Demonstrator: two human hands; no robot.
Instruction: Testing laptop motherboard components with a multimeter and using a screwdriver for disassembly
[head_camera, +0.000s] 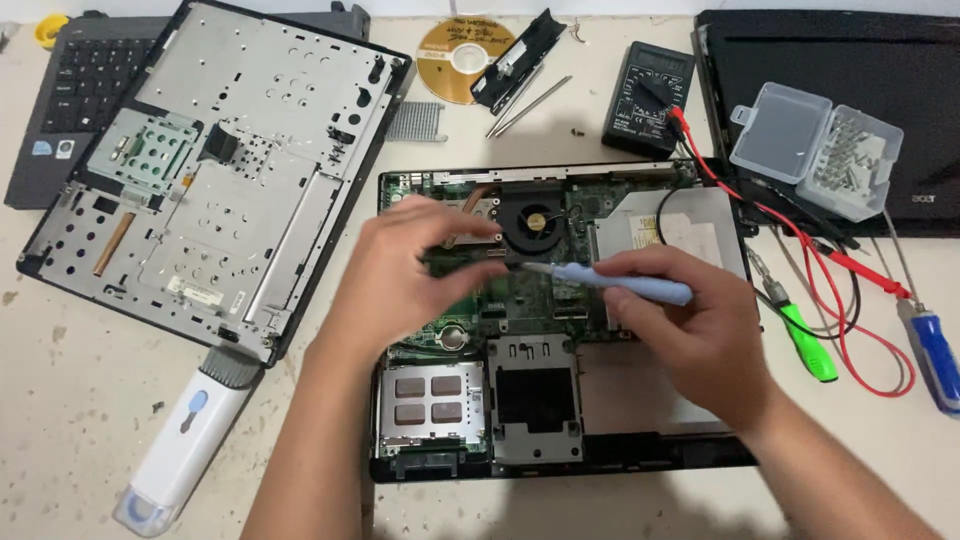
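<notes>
You've got the opened laptop base (560, 420) flat and square in front of you, green motherboard (530, 295) and black fan (537, 222) exposed, which looks like the reason both hands sit right over the middle of it. The removed metal top cover (220, 170) is parked face-down up left, leaning partly on a second dark laptop (70, 90), probably just to keep it out of your work zone. Another closed black laptop (850, 60) sits top right, serving as a shelf for a clear plastic screw box (815, 150), lid flipped open so the screws stay handy.

Your right hand (700, 330) is wrapped around a light blue screwdriver (620, 285), held pen-style with the tip pointing left toward the board near the fan. Your left hand (410, 275) hovers over the board with fingers pinched close together; I can't tell if there's anything between them, it's blurred.

Smaller stuff: black multimeter (648, 95) with red leads (850, 300) trailing right, a white-and-blue cleaning brush (185, 440) lower left, a green-handled screwdriver (805, 340), a blue-handled screwdriver (935, 355) at the right edge, and a gold disc (462, 55) with a handwritten label at the top.
</notes>
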